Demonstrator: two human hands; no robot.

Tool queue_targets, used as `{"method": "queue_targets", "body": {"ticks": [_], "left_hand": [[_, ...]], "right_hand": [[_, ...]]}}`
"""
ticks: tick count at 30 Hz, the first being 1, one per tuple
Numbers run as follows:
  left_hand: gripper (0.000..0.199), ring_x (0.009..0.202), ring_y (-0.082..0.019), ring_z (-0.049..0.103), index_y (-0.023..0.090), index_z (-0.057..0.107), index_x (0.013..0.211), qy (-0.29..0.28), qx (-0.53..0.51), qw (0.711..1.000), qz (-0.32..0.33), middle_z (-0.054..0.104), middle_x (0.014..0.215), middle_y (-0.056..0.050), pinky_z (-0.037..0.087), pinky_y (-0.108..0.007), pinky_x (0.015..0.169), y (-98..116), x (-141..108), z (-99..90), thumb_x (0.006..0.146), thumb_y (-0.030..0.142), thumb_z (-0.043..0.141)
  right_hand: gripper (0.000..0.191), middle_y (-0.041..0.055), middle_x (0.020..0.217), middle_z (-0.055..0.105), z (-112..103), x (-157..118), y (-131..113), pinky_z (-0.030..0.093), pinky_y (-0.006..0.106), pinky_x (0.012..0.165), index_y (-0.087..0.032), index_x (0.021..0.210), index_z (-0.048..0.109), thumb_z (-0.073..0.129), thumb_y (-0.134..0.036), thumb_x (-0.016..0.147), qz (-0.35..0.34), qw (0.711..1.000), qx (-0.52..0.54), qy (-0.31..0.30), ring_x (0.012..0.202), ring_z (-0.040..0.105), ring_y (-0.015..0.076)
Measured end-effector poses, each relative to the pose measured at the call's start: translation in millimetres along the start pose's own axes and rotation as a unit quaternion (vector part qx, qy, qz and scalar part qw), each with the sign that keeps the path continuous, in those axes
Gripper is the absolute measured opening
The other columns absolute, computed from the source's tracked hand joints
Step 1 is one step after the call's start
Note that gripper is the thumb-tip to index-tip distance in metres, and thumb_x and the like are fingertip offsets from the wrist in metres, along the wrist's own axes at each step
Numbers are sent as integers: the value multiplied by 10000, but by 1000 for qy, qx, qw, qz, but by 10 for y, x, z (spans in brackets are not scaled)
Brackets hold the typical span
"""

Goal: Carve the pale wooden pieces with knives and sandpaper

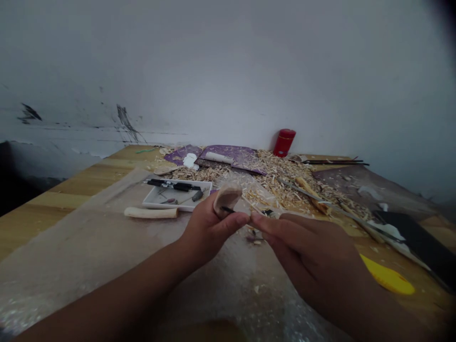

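Mid-frame, the left hand (208,225) is wrapping fingers round a pale, rounded wooden piece (230,194), the right hand (309,247) pinching a slim dark tool (227,209).

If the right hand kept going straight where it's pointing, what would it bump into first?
Probably the thumb of the left hand: the right hand points toward it and looks very close, though depth is unclear.

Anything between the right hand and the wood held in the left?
Yes: the left hand, its thumb close to the right hand, and a dark tool showing in front of the wood. Nothing else clearly shows.
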State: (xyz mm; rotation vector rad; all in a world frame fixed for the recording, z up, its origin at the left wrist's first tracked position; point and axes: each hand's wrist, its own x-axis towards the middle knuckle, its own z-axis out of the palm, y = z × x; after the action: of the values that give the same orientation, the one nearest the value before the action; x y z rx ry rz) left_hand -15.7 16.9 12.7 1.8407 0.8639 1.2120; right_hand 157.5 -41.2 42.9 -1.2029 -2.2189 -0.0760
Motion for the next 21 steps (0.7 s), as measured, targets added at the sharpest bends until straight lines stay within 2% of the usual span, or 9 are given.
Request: {"method": "queue_targets", "body": {"ticks": [8,14,18,21], "left_hand": [[189,502,-80,366,178,504,723,15,-16,1000,-16,414,518,54,296,-207,473,5,-12,14,728,363,541],[222,421,-60,294,192,446,719,18,-127,988,-84,338,468,80,254,-195,411,-34,-28,59,731,396,531],[242,390,-46,248,202,369,704,4,-225,963,-147,315,470,93,225,-181,374,-62,-36,118,761,399,498],[238,406,-41,262,193,379,696,3,-231,963,-142,323,489,89,232,-180,392,-69,-22,123,746,370,530]], "right_hand": [[301,-22,589,508,1,-9,10,291,222,485,-240,1080,541,429,-178,808,-9,1000,-7,7,509,451,95],[294,-12,579,524,136,-8,-12,312,225,455,-220,1079,546,414,-200,817,-13,998,-43,41,493,481,108],[293,25,796,638,220,6,14,436,241,572,-216,1093,530,415,-194,823,13,999,6,51,677,588,129],[277,24,995,636,177,23,44,470,270,717,-235,1082,536,430,-206,828,35,997,50,50,856,596,138]]}}
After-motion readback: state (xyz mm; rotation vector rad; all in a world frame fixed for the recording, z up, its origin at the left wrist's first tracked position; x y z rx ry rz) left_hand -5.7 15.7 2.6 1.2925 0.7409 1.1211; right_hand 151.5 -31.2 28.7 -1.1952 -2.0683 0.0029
